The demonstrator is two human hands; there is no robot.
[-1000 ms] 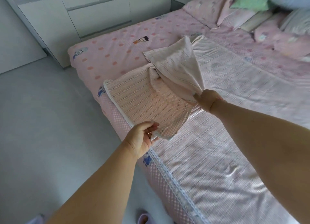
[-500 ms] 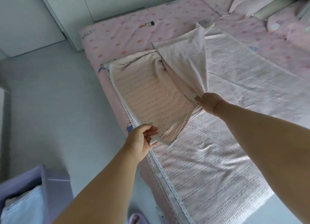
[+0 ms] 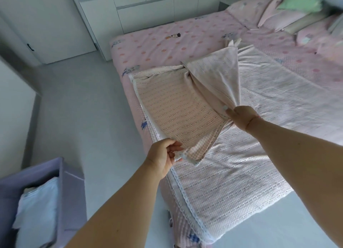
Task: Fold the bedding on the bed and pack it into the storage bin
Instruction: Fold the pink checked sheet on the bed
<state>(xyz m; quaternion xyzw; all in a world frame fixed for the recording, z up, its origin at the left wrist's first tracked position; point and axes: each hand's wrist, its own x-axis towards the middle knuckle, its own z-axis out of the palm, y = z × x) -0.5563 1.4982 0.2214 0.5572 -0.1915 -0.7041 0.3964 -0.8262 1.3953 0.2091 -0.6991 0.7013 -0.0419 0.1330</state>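
On the near edge of the bed, my left hand pinches the lace-trimmed corner of the pink woven blanket, fingers curled round the hem. My right hand grips a gathered bunch of the same blanket further in, lifting it into a peaked flap above the part that lies flat. Stage of work, as I judge it: first fold under way, not finished. One end of the blanket is raised and doubled over; the rest is spread across the mattress to the foot. Pillows sit at the far head of the bed. At lower left, on the floor beside the bed, the purple storage bin stands open with white folded fabric already inside. Remaining: complete the folds, then carry the blanket to the bin.
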